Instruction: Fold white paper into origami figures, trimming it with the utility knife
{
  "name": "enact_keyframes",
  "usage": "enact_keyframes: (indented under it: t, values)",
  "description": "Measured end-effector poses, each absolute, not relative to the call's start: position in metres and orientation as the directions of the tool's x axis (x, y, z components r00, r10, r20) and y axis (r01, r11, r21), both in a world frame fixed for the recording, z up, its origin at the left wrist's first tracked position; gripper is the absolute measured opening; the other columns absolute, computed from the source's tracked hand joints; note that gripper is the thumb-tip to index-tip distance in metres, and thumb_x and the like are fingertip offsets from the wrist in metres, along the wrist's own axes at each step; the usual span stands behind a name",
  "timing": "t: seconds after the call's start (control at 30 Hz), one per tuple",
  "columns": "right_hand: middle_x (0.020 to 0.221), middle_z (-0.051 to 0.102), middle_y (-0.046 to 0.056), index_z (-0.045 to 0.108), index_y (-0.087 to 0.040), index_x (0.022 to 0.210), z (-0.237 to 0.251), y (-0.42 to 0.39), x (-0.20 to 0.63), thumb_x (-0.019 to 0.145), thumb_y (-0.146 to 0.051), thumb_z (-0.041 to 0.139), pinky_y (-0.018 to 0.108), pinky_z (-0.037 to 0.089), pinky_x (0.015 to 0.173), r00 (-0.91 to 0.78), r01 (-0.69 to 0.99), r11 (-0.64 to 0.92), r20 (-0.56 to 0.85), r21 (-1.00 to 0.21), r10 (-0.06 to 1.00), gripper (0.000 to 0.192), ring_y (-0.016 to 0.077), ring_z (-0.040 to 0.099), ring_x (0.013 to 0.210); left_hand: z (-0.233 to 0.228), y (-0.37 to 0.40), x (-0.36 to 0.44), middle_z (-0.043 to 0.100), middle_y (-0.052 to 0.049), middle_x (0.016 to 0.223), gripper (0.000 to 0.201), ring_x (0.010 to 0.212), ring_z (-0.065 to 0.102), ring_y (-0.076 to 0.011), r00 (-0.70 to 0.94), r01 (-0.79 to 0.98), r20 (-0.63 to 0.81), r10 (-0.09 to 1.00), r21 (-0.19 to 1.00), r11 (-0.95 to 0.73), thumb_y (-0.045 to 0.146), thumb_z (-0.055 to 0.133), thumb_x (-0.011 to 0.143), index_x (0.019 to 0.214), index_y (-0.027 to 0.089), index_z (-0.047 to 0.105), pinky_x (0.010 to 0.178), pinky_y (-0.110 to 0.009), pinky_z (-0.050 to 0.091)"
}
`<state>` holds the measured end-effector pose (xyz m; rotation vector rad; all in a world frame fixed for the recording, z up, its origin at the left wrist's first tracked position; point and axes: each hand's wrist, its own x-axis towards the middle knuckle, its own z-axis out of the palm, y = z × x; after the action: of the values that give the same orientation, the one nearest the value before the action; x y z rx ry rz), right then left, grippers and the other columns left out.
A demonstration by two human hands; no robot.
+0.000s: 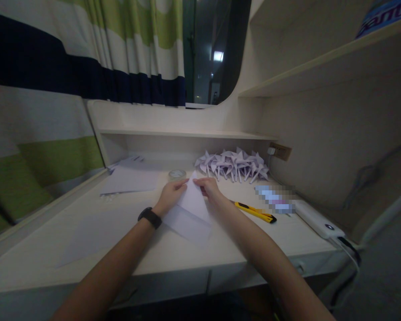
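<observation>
A sheet of white paper (193, 203), folded to a point at its top with a flat strip below, is held up over the desk. My left hand (171, 195), with a black band on the wrist, pinches its left edge near the point. On the opposite edge, my right hand (210, 187) grips the paper between thumb and fingers. Just beyond the hands lies a roll of clear tape (177, 174). A yellow utility knife (255, 211) rests to the right of my right forearm.
Paper pinwheels (235, 164) are heaped at the back of the desk. A stack of white paper (128, 176) lies at the back left, small white bits (109, 197) before it. A blurred-out phone (274, 199) and a white power strip (317, 219) line the right side, with cables.
</observation>
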<state>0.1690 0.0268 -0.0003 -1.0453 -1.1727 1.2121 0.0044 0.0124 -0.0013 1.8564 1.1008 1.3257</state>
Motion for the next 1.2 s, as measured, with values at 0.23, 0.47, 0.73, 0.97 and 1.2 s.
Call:
enact_keyframes:
  t: [0.23,0.47,0.73,0.97,1.2]
  values:
    - [0.062,0.066,0.003,0.065,-0.012,0.067,0.003,0.021,0.164,0.055,-0.022,0.068,0.022,0.041,0.049,0.013,-0.154,0.045,0.044,-0.987,0.999,0.016,0.0129,0.057,0.053,0.001,0.014,0.002,0.070,-0.008,0.107,0.034,0.100,0.064,-0.0259,0.083,0.353,0.492,0.867,0.799,-0.487,0.023,0.055,0.079,0.107,0.013,0.070,0.091,-0.037,0.045]
    - [0.051,0.060,0.000,0.063,-0.013,0.059,-0.003,0.028,0.161,0.052,-0.022,0.069,0.023,0.032,0.043,0.081,-0.157,0.076,0.064,-0.985,0.995,0.013,0.0114,0.049,0.045,0.004,0.011,0.003,0.071,-0.010,0.103,0.033,0.092,0.065,-0.0241,0.031,0.226,0.438,0.898,0.872,-0.433,0.022,0.058,0.075,0.105,0.012,0.071,0.079,-0.032,0.049]
    - [0.042,0.053,-0.003,0.058,-0.015,0.046,0.001,0.023,0.159,0.048,-0.023,0.072,0.024,0.028,0.044,0.029,-0.115,0.110,0.107,-0.987,0.994,0.016,0.0103,0.042,0.042,0.007,0.013,0.000,0.062,-0.003,0.063,0.042,0.047,0.051,-0.0109,0.097,0.072,0.165,0.982,0.982,-0.172,0.045,0.068,0.071,0.092,0.009,0.070,0.042,-0.020,0.033]
    - [0.039,0.047,-0.005,0.057,-0.015,0.044,0.002,0.012,0.151,0.049,-0.027,0.074,0.024,0.023,0.043,-0.092,-0.068,0.109,0.115,-0.992,0.989,0.021,0.0083,0.036,0.040,-0.006,0.022,-0.010,0.061,-0.004,0.065,0.038,0.052,0.055,-0.0121,0.257,-0.205,0.128,0.958,0.976,-0.076,0.047,0.074,0.065,0.074,0.011,0.064,0.050,-0.024,0.041]
    - [0.035,0.036,-0.008,0.049,-0.017,0.041,-0.002,0.008,0.145,0.053,-0.026,0.069,0.024,0.016,0.041,-0.106,-0.067,0.080,0.087,-0.994,0.991,0.025,0.0062,0.027,0.036,-0.006,0.023,-0.009,0.058,-0.002,0.054,0.035,0.044,0.049,-0.0110,0.151,-0.164,0.184,0.971,0.973,-0.159,0.042,0.077,0.061,0.064,0.011,0.062,0.043,-0.023,0.033]
